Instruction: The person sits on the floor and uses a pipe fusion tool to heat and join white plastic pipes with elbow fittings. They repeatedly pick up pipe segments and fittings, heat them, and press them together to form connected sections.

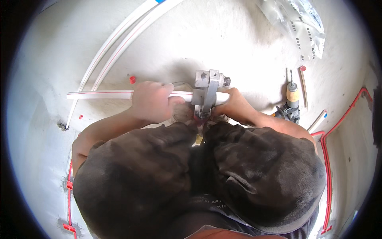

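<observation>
White pipe (101, 95) — held in left hand (152, 102); right hand (234, 104) at its end — grip unclear.

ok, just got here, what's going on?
Someone's left hand grips a long white pipe that runs to a metal tool between the hands. The right hand is at a white end sticking out the tool's other side; its exact grip is hard to see. A drill lies on the floor to the right, untouched.

Crumpled plastic bag (305, 30), power drill (293, 96), bent red conduit (328, 175)
</observation>
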{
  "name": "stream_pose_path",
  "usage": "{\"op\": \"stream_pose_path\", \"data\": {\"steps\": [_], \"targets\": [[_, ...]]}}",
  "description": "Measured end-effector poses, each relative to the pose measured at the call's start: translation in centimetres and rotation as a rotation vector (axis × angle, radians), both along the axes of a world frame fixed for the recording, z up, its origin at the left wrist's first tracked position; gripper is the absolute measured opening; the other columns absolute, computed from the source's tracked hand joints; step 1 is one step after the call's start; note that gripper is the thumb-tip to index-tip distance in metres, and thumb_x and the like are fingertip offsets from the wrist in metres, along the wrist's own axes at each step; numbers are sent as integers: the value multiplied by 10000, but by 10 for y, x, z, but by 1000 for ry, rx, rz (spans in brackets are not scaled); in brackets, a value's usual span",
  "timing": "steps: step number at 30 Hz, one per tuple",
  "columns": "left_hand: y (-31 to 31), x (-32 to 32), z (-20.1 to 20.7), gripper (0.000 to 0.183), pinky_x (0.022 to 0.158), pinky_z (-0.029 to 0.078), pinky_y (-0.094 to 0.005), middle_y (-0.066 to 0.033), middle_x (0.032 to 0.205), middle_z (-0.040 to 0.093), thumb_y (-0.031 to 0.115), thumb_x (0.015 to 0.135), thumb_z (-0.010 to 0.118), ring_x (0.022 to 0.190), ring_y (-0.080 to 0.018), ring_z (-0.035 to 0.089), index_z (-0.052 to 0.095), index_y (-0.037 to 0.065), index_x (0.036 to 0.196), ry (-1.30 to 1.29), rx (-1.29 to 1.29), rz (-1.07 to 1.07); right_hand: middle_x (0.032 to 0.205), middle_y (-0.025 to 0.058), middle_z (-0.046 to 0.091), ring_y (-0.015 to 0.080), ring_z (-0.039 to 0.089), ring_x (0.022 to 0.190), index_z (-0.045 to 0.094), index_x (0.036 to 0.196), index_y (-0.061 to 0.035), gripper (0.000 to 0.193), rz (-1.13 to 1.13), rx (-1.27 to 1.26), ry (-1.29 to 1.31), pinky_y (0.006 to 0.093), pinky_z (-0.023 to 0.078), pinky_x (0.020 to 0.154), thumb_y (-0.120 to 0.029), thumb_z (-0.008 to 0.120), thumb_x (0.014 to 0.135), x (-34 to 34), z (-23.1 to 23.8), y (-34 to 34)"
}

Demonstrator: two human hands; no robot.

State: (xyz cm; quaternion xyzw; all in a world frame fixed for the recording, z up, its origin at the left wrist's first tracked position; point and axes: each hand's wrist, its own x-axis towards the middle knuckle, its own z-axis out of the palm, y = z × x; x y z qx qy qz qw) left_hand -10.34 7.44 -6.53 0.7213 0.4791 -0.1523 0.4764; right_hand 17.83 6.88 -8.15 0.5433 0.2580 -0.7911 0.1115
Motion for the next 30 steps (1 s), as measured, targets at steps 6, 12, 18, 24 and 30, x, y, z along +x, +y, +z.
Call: {"op": "stream_pose_path", "data": {"steps": [6, 12, 18, 24, 30], "targets": [[7, 8, 7, 456, 642, 470, -532, -184, 689, 642, 441, 917, 731, 675, -414, 643, 649, 34, 728, 118, -46, -38, 771, 34, 673, 96, 564, 646, 659, 1403, 3, 668, -87, 1, 42, 270, 477, 610, -48, 706, 739, 6, -7, -15], [-17, 9, 6, 455, 702, 508, -537, -191, 738, 688, 466, 937, 705, 753, -408, 688, 703, 41, 775, 119, 91, -29, 702, 17, 641, 93, 525, 571, 673, 1382, -5, 670, -153, 27, 94, 283, 432, 521, -40, 714, 715, 11, -1, -30], [-22, 12, 11, 436, 755, 500, -544, -199, 787, 695, 487, 925, 717, 839, -417, 688, 710, 64, 820, 160, 70, -12, 593, 34, 600, 84, 446, 454, 706, 856, 75, 135, -222, 39, 88, 279, 306, 428, 3, 688, 743, 13, -3, -46], [-14, 14, 17, 444, 819, 545, -513, -184, 874, 743, 483, 968, 665, 890, -386, 728, 738, 47, 925, 179, 6, -70, 529, 13, 503, 86, 392, 431, 660, 634, 45, 113, -224, 40, 85, 291, 238, 423, -9, 680, 731, 6, 0, -42], [-13, 9, 15, 388, 819, 562, -509, -178, 914, 753, 438, 952, 688, 903, -375, 737, 733, 53, 966, 141, -63, -155, 587, 39, 570, 72, 429, 460, 690, 785, 93, 99, -252, 75, 87, 274, 274, 429, 10, 658, 741, 0, -1, -45]]}}
